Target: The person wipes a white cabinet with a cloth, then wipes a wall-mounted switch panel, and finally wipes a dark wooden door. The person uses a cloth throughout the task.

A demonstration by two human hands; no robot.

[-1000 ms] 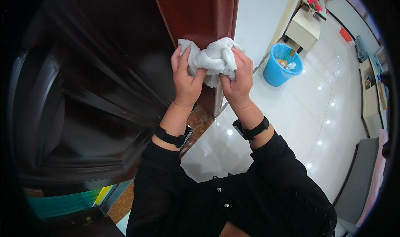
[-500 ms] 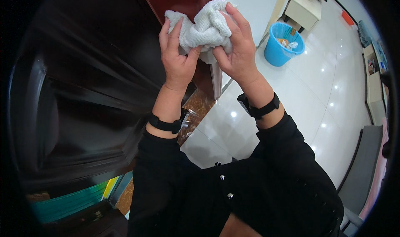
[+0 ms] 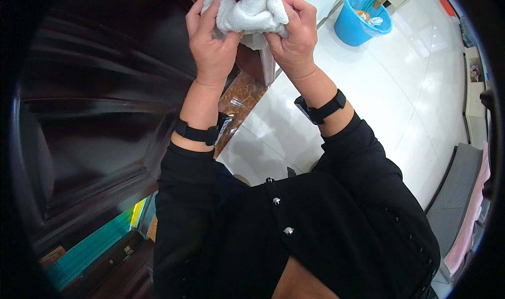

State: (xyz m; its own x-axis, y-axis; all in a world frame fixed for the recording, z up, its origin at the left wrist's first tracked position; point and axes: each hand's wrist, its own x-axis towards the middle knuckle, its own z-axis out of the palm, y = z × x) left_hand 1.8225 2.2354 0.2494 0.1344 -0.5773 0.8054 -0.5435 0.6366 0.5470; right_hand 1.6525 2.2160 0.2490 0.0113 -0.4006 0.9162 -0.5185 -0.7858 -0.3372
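Observation:
A bunched white towel (image 3: 251, 14) is held between my two hands near the top of the view, against the edge of a reddish-brown door frame (image 3: 251, 62). My left hand (image 3: 213, 46) grips the towel's left end, with fingers pointing up and the thumb on the near side. Around its right end closes my right hand (image 3: 295, 36), thumb underneath and fingers folded over the cloth. The towel hides part of the frame behind it.
A dark panelled door (image 3: 100, 120) fills the left side. Beyond my right hand a blue bin (image 3: 353, 24) with a liner and some rubbish stands on the glossy white tiled floor (image 3: 389, 104). A brown patterned threshold (image 3: 239, 107) lies below the frame. A grey padded seat (image 3: 455, 194) is at far right.
Both hands and the towel sit slightly higher and farther left in view. The bin and floor have shifted upward too, as the view tilted down. My grip on the towel stays.

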